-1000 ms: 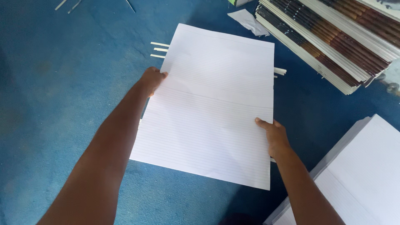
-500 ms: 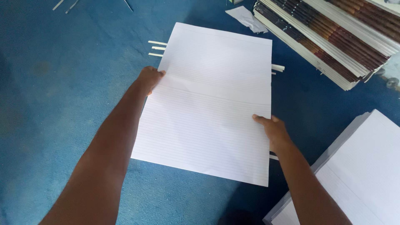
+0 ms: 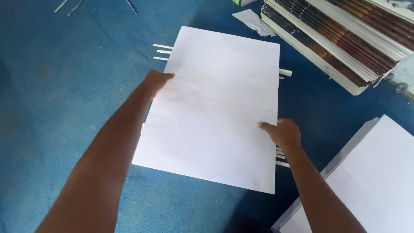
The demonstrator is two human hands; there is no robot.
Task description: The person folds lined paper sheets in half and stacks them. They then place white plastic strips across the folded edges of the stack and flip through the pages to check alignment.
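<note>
A stack of large white ruled sheets (image 3: pixel 220 108) lies in front of me over the blue floor (image 3: pixel 64 108), with a faint fold line across its middle. My left hand (image 3: pixel 156 82) grips its left edge near the middle. My right hand (image 3: pixel 282 133) grips its right edge a little lower, thumb on top. Thin white paper strips (image 3: pixel 162 51) stick out from under the sheets at the upper left, and more strips (image 3: pixel 281 157) show at the right edge under my right hand.
A tall pile of bound books with dark and brown spines (image 3: pixel 340 39) lies at the upper right. Another stack of white ruled paper (image 3: pixel 371 185) sits at the lower right. A crumpled paper scrap (image 3: pixel 254 21) lies near the top. Loose strips (image 3: pixel 64 5) lie at the top left.
The sheets and both hands have shifted slightly lower and toward me in view; both hands keep the same hold on the edges.
</note>
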